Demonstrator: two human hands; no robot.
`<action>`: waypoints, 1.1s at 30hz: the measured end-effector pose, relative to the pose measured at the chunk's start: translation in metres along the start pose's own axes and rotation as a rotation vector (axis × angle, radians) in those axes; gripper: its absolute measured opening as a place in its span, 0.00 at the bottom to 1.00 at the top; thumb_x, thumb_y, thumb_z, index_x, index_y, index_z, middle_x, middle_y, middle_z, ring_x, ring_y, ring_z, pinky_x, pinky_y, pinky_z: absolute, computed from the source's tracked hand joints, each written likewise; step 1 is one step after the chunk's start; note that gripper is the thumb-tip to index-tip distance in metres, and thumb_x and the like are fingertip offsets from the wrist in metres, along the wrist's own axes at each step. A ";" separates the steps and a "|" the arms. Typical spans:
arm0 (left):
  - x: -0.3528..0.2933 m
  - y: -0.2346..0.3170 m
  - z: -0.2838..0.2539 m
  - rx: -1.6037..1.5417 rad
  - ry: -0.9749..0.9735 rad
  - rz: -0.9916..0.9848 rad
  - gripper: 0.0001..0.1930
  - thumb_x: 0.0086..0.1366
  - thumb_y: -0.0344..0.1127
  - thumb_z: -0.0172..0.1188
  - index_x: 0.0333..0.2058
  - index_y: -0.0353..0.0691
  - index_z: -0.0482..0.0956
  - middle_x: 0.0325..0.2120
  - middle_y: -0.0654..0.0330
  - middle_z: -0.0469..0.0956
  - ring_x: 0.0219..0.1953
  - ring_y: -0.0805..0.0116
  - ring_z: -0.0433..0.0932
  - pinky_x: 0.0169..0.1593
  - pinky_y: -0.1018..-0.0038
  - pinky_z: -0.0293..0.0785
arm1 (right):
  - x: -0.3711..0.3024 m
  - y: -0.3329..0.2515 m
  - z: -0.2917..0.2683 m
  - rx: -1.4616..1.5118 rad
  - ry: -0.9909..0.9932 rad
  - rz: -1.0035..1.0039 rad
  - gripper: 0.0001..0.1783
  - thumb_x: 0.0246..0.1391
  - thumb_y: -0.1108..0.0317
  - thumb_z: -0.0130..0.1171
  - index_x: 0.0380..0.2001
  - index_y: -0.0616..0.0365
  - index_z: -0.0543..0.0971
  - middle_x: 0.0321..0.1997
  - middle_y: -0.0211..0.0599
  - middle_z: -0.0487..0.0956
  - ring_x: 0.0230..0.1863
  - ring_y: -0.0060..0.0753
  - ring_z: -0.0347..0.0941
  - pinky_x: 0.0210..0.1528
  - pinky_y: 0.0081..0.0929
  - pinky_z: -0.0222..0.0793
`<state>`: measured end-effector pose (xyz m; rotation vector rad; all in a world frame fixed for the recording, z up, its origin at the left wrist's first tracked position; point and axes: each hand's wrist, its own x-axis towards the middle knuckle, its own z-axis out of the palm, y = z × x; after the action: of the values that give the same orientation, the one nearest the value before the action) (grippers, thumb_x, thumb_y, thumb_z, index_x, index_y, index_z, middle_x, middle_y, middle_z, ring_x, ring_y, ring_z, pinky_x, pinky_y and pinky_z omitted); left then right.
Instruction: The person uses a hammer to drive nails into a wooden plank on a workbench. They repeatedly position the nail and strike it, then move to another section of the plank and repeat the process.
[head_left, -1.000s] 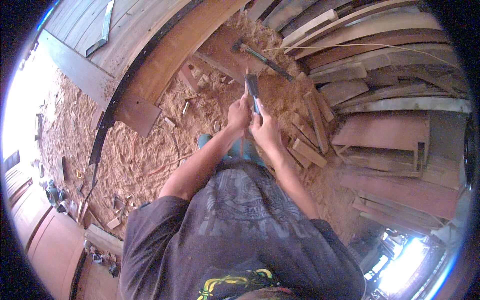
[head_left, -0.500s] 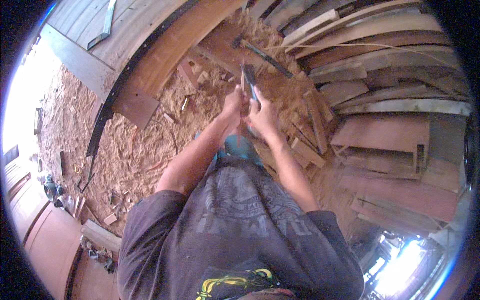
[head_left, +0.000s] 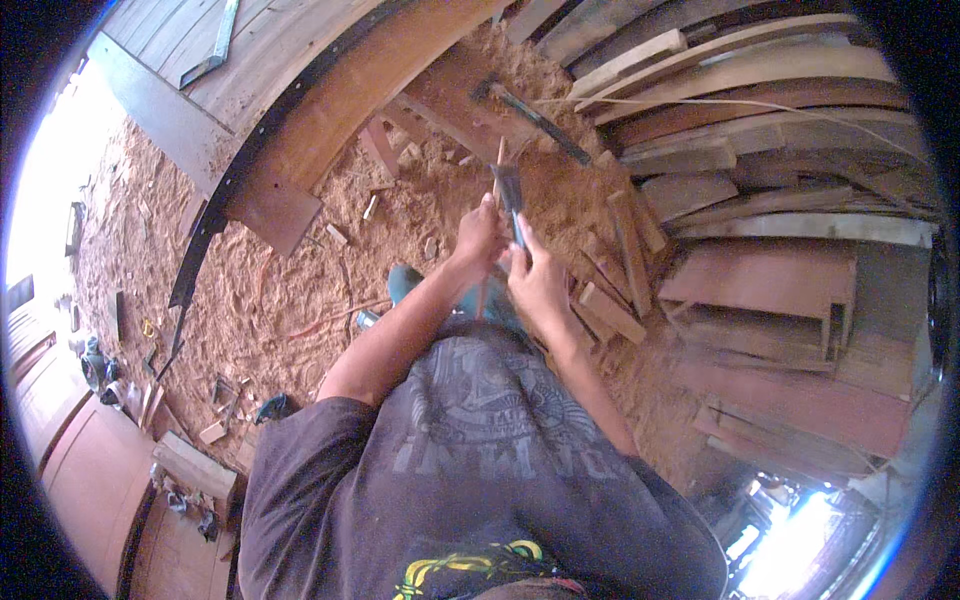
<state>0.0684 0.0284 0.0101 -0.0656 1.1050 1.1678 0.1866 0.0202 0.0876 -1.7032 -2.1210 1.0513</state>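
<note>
Nearest me, my dark shirt [head_left: 500, 420] fills the lower view. Beyond it, my left hand [head_left: 481, 235] is closed around a slim wooden stick [head_left: 501, 152], which points away from me, its tip standing past my grip. My right hand [head_left: 535, 270] is wrapped around the bluish handle of a dark-headed tool [head_left: 509, 185], whose head overlaps the stick; whether its edge bites or merely lies alongside, I cannot tell. I judge the step in hand to be trimming or shaping that stick. In my assessment, the next stroke calls for a firm left hold, kept clear of the edge, and a controlled right-hand pass along the wood. Farther out, short offcuts [head_left: 612, 312] lie to my right on the shavings-covered floor [head_left: 200, 290]; a dark, long-handled tool [head_left: 540, 125] lies ahead, apart from the work. Stacked boards [head_left: 750, 100] lie beyond, at upper right.
</note>
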 end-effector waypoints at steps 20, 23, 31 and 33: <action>0.003 0.001 -0.006 0.198 0.052 0.049 0.25 0.76 0.59 0.47 0.35 0.43 0.78 0.19 0.65 0.72 0.16 0.73 0.67 0.19 0.73 0.62 | 0.022 0.038 0.012 0.191 0.030 0.007 0.27 0.65 0.62 0.55 0.66 0.57 0.71 0.52 0.56 0.79 0.54 0.51 0.78 0.55 0.38 0.72; -0.001 0.009 -0.008 0.163 0.084 -0.067 0.24 0.76 0.59 0.46 0.31 0.46 0.76 0.19 0.66 0.70 0.16 0.71 0.65 0.21 0.71 0.60 | -0.005 0.025 0.013 0.147 0.029 0.027 0.26 0.66 0.63 0.55 0.65 0.55 0.72 0.51 0.54 0.82 0.54 0.46 0.81 0.55 0.37 0.74; -0.008 0.012 -0.004 -0.030 0.026 -0.018 0.20 0.77 0.55 0.49 0.32 0.47 0.74 0.19 0.68 0.68 0.16 0.73 0.62 0.20 0.74 0.58 | -0.023 -0.001 -0.004 0.092 0.105 -0.013 0.24 0.66 0.64 0.55 0.64 0.54 0.74 0.47 0.58 0.83 0.50 0.54 0.82 0.50 0.40 0.77; 0.002 0.006 -0.009 0.005 0.004 -0.002 0.20 0.76 0.55 0.49 0.33 0.46 0.75 0.18 0.68 0.69 0.15 0.74 0.62 0.19 0.75 0.57 | -0.017 -0.002 0.001 -0.025 0.083 -0.129 0.24 0.66 0.64 0.55 0.64 0.54 0.73 0.41 0.59 0.83 0.44 0.58 0.82 0.46 0.42 0.77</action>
<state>0.0579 0.0274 0.0068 -0.0650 1.1107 1.1639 0.1898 0.0037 0.0922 -1.5679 -2.1673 0.9071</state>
